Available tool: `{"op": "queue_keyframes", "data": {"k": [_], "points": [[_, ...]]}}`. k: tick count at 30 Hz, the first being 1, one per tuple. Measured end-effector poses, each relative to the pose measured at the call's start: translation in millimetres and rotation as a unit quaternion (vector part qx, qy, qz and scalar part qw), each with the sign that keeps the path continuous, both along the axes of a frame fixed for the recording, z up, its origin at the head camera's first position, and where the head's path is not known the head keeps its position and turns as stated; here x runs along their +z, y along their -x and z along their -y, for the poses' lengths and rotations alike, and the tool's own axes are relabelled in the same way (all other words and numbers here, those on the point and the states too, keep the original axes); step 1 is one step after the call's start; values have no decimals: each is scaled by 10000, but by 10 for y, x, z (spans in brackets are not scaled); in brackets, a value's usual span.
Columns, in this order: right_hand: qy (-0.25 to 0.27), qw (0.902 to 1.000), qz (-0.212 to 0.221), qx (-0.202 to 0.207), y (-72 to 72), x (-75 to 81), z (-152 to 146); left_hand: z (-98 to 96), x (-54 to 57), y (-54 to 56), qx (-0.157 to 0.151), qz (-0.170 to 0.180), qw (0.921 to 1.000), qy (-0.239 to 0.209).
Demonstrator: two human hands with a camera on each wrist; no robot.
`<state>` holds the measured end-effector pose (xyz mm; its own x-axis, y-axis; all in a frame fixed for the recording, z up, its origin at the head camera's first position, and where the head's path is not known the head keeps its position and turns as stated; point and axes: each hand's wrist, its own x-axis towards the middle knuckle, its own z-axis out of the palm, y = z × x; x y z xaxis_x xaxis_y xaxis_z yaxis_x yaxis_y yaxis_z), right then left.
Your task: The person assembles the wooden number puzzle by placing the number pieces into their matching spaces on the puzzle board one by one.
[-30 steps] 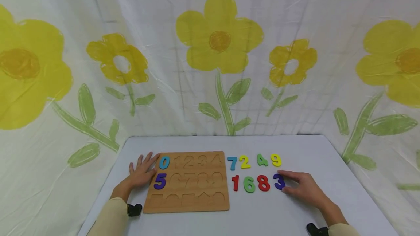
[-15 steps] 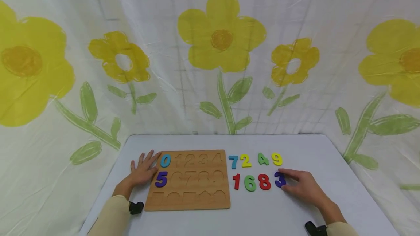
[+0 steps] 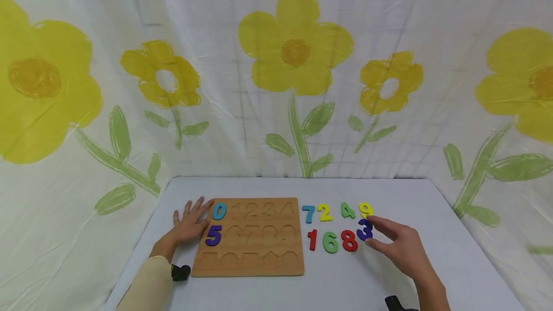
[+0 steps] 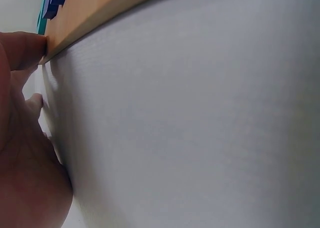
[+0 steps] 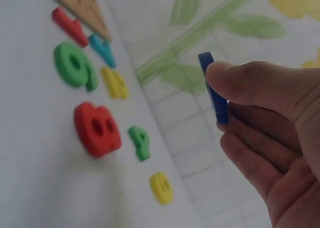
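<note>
In the head view my right hand (image 3: 402, 246) pinches a dark blue number 3 (image 3: 365, 230) between thumb and fingers. The right wrist view shows this number 3 (image 5: 215, 91) edge-on and raised off the table. My left hand (image 3: 190, 224) lies spread at the left edge of a wooden number board (image 3: 248, 270), its thumb and a fingertip touching it. In the left wrist view the thumb (image 4: 25, 49) presses the board's side. The board carries a light blue 0 (image 3: 219, 211) and a purple 5 (image 3: 213, 235); its other recesses show bare wood.
Right of the board lie a blue 7 (image 3: 308, 214), yellow 2 (image 3: 324, 212), green 4 (image 3: 347, 210) and yellow 9 (image 3: 366, 209). Nearer are a red 1 (image 3: 312, 240), green 6 (image 3: 330, 242) and red 8 (image 3: 349, 241). A flowered curtain (image 3: 276, 162) hangs behind the white table (image 3: 259, 294).
My right hand has lifted the dark blue 3 off the table and shifted it slightly left and away from me. The left hand stays at the board's edge.
</note>
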<state>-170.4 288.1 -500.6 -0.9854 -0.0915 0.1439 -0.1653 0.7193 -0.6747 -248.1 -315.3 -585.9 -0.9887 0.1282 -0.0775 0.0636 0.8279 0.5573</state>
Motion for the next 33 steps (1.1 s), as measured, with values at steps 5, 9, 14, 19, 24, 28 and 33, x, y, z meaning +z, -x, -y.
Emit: {"op": "queue_keyframes", "data": {"k": [5, 9, 14, 19, 24, 28, 33], "points": [[143, 9986, -464, 215, 14, 219, 224, -8, 21, -16, 22, 13, 10000, -65], [341, 9965, -590, 487, 107, 361, 434, -5, 34, -21, 29, 2, 9999, -113], [566, 9923, -712, 846, 254, 464, 709, -20, 88, -33, 31, 65, 9999, -108], [638, 9898, -747, 1030, 381, 540, 992, -60, 178, -61, 20, 271, 9996, -108], [745, 9893, -470, 1165, 511, 543, 1229, -29, 59, -30, 45, 51, 9999, -131], [696, 9888, -342, 1274, 626, 487, 1385, -16, 29, -26, 48, -8, 9999, -152], [708, 9863, -355, 1449, 769, 382, 1569, -32, 71, -38, 54, 6, 9999, -123]]}}
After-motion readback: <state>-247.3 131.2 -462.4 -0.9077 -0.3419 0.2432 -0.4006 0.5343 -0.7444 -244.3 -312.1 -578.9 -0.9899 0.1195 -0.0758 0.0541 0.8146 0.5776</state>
